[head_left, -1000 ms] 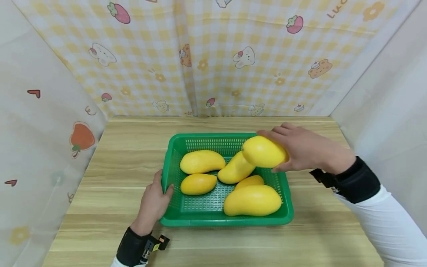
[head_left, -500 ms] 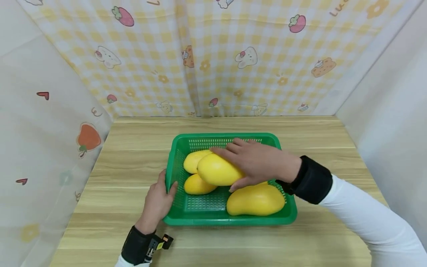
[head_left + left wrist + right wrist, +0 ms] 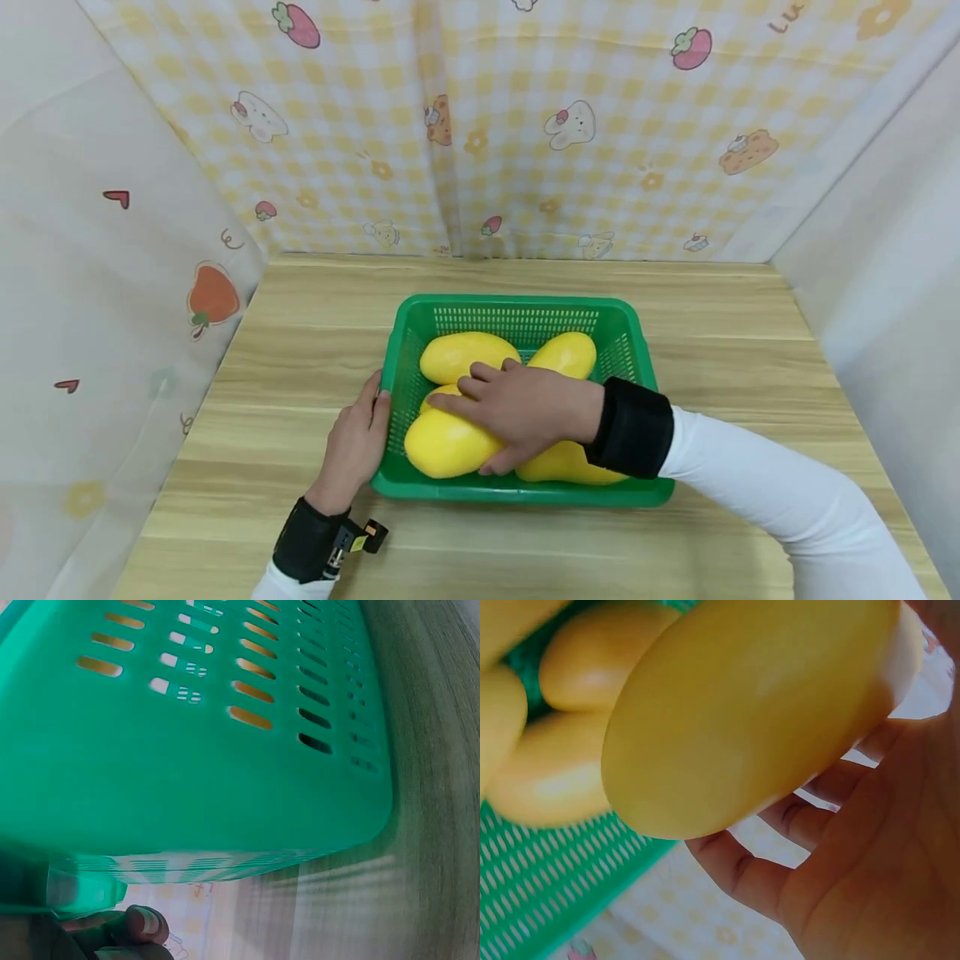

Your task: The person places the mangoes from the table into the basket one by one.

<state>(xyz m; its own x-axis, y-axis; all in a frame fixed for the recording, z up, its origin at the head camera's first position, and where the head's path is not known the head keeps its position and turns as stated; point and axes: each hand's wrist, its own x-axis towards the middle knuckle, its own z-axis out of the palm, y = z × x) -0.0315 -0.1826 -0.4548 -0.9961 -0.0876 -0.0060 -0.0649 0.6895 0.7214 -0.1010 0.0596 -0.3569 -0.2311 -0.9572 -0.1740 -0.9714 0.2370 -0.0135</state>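
My right hand (image 3: 525, 412) grips a large yellow mango (image 3: 450, 446) low over the front left part of a green plastic basket (image 3: 517, 493). In the right wrist view the fingers curve round one side of this mango (image 3: 750, 727), with other mangoes lying beyond it. My left hand (image 3: 352, 442) holds the basket's left rim, thumb at the top edge; its fingertips (image 3: 146, 922) show by the basket wall in the left wrist view. Inside the basket, one mango (image 3: 468, 357) lies at the back left and another (image 3: 566, 354) at the back right. A front right mango (image 3: 573, 465) is partly hidden by my right hand.
The basket stands on a wood-grain table (image 3: 322, 308). Behind it hangs a yellow checked cloth (image 3: 510, 183) with cartoon prints, and white sheets (image 3: 112, 333) rise at both sides. A smaller mango (image 3: 438, 396) is mostly covered by the held one.
My right hand has carried the mango from over the back right, leftward and forward to the front left of the basket. The left hand stays at the left rim.
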